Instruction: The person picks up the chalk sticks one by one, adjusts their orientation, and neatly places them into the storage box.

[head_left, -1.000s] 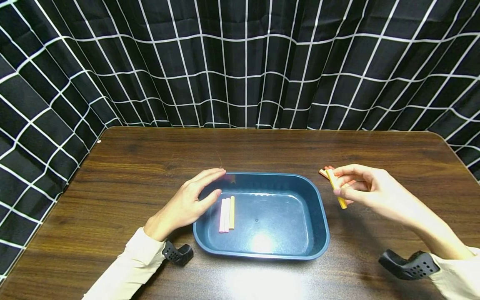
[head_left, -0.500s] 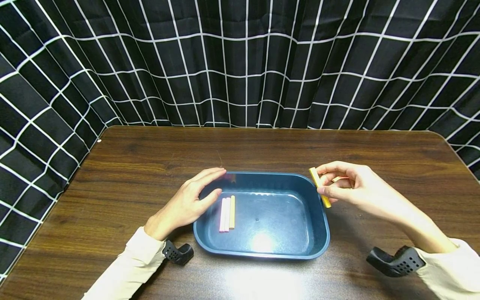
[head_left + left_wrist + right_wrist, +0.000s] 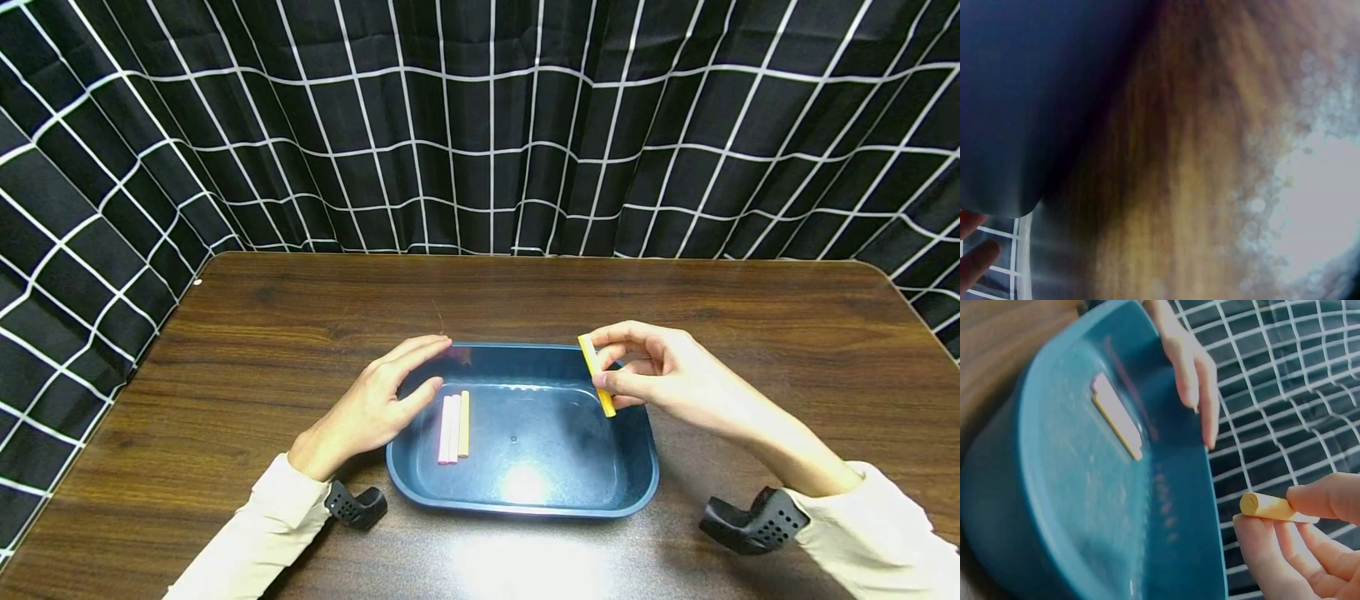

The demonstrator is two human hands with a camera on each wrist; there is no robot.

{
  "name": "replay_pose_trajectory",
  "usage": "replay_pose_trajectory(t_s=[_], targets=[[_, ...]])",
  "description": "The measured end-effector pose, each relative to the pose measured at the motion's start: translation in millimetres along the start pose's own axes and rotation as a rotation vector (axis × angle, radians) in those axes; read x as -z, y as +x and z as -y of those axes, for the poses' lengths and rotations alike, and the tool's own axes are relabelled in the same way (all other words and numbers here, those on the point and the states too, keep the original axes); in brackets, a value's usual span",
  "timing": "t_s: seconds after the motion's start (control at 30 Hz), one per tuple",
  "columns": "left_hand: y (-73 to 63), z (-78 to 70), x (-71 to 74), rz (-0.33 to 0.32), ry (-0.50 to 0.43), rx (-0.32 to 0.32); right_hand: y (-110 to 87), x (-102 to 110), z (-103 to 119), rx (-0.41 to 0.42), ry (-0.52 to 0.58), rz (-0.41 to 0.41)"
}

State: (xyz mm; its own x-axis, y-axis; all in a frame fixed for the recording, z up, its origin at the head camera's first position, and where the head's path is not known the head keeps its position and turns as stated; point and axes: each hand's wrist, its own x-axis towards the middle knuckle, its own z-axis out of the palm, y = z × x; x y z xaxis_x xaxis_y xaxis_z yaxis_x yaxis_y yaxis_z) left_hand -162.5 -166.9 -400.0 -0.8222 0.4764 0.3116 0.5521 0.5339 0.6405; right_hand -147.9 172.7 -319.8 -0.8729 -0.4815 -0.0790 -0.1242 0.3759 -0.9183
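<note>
A yellow chalk stick [image 3: 596,375] is pinched between the thumb and fingers of my right hand [image 3: 645,367], above the right part of a blue plastic basin [image 3: 525,510]. The right wrist view shows the round end of this yellow chalk [image 3: 1266,506] held over the basin's far side. Inside the basin, toward the left, two pink chalk sticks [image 3: 448,429] and another yellow chalk stick [image 3: 463,425] lie side by side. My left hand [image 3: 375,400] rests at the basin's left rim, fingers extended, holding no chalk. The left wrist view is blurred, with only two fingertips [image 3: 979,256] showing.
The basin stands on a brown wood-grain table [image 3: 300,308]. Behind and to the left hangs a black curtain with a white grid [image 3: 480,125]. Each wrist wears a black strap mount [image 3: 753,521].
My right hand has carried the yellow chalk leftward from the table beside the basin to over it. Reddish sticks seen earlier near that hand no longer show. The left hand stays put.
</note>
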Motion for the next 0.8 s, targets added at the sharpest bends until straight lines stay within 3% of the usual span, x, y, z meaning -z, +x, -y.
replay_pose_trajectory(t_s=[0.4,0.8], targets=[[-0.6,0.5,-0.5,0.004,-0.009,-0.003,12.2,-22.9,16.6,-0.037,0.059,0.051],[-1.0,-0.1,0.2,0.004,-0.003,0.003,26.7,-44.6,14.1,-0.042,0.118,0.075]])
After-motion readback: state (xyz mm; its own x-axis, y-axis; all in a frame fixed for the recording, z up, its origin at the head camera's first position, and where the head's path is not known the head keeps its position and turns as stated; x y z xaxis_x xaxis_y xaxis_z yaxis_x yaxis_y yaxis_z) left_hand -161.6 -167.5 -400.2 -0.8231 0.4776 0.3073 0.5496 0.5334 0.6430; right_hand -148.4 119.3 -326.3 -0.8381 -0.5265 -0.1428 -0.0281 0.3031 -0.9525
